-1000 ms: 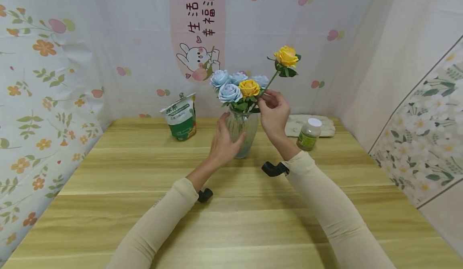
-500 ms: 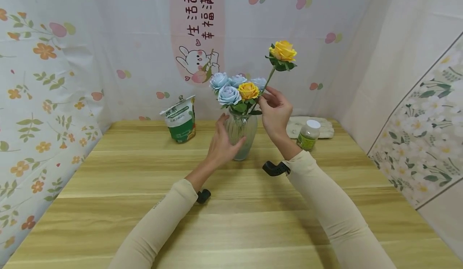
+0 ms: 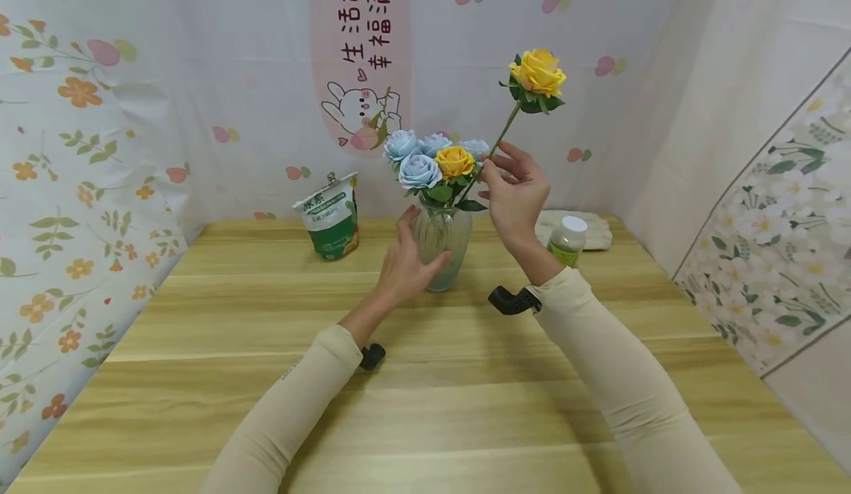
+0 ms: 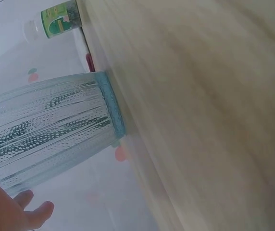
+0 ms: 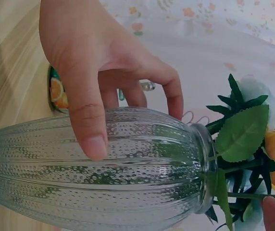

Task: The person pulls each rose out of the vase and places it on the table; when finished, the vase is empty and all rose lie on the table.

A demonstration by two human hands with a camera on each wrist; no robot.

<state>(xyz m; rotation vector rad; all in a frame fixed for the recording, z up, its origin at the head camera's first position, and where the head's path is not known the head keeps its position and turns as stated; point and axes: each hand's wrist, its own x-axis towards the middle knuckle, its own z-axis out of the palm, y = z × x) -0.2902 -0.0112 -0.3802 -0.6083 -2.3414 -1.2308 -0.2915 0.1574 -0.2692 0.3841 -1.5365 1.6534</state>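
Note:
In the head view a ribbed glass vase [image 3: 447, 239] stands upright on the table, filled with light blue roses [image 3: 420, 172] and a yellow rose [image 3: 455, 162]. My left hand [image 3: 407, 261] holds the vase's left side, thumb across the front; the right wrist view shows this hand [image 5: 92, 62] curved round the glass. Between thumb and fingers my right hand [image 3: 521, 195] pinches the stem of a taller yellow rose [image 3: 537, 73], which leans right, high above the others. Its stem [image 5: 248, 195] runs down to the vase mouth, with green leaves [image 5: 243, 134] around the rim.
A green and white pouch [image 3: 332, 217] with a clip on top stands left of the vase. To the right, a small white-capped jar [image 3: 568, 239] stands before a pale flat object [image 3: 595, 232]. A printed curtain [image 3: 266, 73] hangs behind the table [image 3: 425, 405].
My right hand has shifted up and to the right along with the tall yellow rose, whose bloom now sits higher. My left hand and the vase have stayed nearly in place.

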